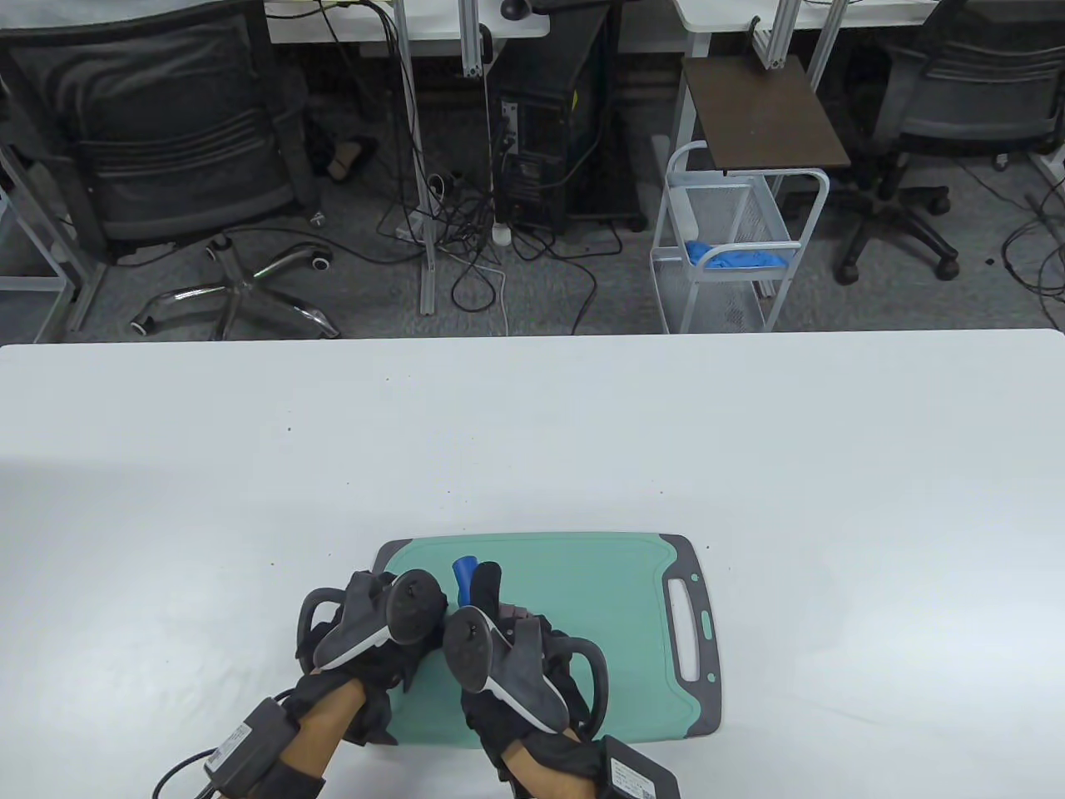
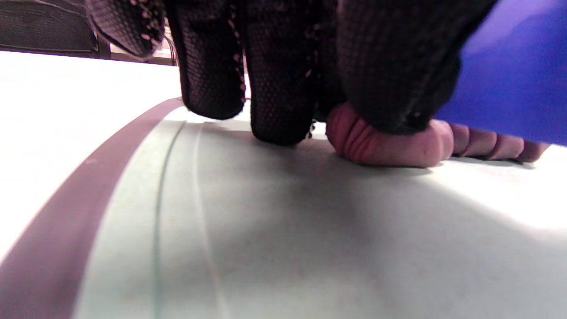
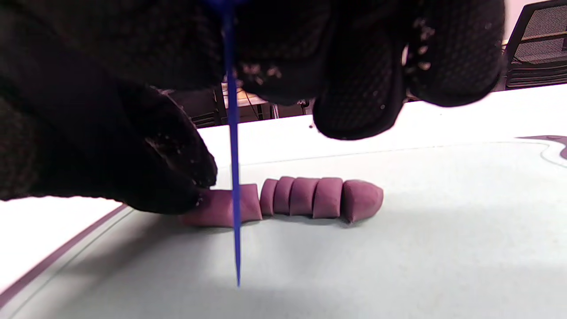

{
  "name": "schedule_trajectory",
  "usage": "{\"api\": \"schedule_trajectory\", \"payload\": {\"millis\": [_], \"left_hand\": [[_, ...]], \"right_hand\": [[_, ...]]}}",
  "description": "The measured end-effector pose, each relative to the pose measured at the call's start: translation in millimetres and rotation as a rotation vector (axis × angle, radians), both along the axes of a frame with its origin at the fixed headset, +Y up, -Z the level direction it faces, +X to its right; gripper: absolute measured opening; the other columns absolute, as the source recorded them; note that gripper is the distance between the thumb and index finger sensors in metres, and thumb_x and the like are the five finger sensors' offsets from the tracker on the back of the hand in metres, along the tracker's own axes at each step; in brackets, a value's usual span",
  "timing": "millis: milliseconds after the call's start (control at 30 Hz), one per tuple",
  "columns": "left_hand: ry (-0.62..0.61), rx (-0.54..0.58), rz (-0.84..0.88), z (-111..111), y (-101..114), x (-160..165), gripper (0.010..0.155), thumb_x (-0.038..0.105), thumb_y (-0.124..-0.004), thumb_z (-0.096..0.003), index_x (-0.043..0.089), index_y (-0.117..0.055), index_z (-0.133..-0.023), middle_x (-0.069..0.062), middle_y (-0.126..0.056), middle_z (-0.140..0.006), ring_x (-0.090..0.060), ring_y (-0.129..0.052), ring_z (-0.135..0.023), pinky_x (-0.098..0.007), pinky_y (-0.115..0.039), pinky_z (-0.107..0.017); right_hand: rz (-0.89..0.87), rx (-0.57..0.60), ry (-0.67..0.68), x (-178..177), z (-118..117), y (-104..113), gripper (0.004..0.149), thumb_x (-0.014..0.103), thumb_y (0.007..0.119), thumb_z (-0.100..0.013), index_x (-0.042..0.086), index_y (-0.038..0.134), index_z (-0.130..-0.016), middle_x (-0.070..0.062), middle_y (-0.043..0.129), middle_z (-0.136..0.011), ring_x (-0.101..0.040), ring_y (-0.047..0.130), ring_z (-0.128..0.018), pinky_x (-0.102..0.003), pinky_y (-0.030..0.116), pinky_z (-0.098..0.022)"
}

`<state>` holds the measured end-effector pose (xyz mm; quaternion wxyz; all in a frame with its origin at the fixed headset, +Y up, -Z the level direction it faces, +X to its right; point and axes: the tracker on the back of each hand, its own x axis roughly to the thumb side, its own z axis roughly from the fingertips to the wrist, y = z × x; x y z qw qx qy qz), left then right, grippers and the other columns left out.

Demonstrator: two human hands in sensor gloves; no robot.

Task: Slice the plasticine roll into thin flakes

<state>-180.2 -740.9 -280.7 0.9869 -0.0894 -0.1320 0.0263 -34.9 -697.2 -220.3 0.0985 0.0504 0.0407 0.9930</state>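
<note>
A purple plasticine roll (image 3: 212, 208) lies on the green cutting board (image 1: 582, 583). Several cut slices (image 3: 310, 197) lie in a row at its right end. My left hand (image 2: 310, 110) holds the uncut end, fingertips (image 2: 279, 88) down on the board and one finger pressing on top of the roll (image 2: 390, 148). My right hand (image 3: 288, 66) grips a thin blue knife (image 3: 233, 177). The blade stands edge-on across the roll just right of the left fingers, its tip low at the board. In the table view both hands (image 1: 391, 616) (image 1: 499, 632) cover the roll; only the knife's blue end (image 1: 463, 574) shows.
The board (image 3: 398, 257) has a grey rim and a handle slot (image 1: 686, 624) on its right side. It lies near the front edge of a white table (image 1: 532, 433). Chairs, cables and a wire cart stand on the floor beyond the table.
</note>
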Motion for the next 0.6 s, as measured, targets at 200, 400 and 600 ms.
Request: {"api": "schedule_trajectory", "payload": {"millis": [200,400,600], "left_hand": [[-0.013,-0.015,-0.008,-0.6,-0.6,-0.4,0.052,0.044,-0.093,-0.0304,0.032,-0.091,-0.080,0.007,-0.103,-0.080,-0.033,-0.094,-0.089,-0.060,-0.067,-0.071],[0.011,0.012,-0.007,-0.2,-0.3,-1.3,0.052,0.047,-0.094,-0.0291,0.033,-0.092,-0.079,0.007,-0.104,-0.080,-0.033,-0.095,-0.088,-0.060,-0.068,-0.071],[0.015,0.020,-0.010,-0.1,0.4,-1.8,0.051,0.047,-0.094,-0.0288,0.033,-0.093,-0.078,0.007,-0.104,-0.080,-0.033,-0.095,-0.088,-0.060,-0.068,-0.071]], "right_hand": [[-0.012,0.013,0.020,-3.1,5.4,5.8,0.085,0.036,0.082,-0.046,0.015,0.026,-0.105,-0.007,0.091,-0.047,-0.038,0.094,-0.053,-0.062,0.077,-0.047],[-0.027,-0.020,0.030,-5.3,7.1,4.7,0.085,0.036,0.082,-0.046,0.014,0.026,-0.105,-0.007,0.091,-0.046,-0.037,0.095,-0.052,-0.061,0.078,-0.046],[-0.016,-0.018,0.035,-8.1,8.6,4.4,0.085,0.036,0.082,-0.046,0.013,0.026,-0.105,-0.007,0.091,-0.046,-0.038,0.095,-0.052,-0.062,0.078,-0.046]]}}
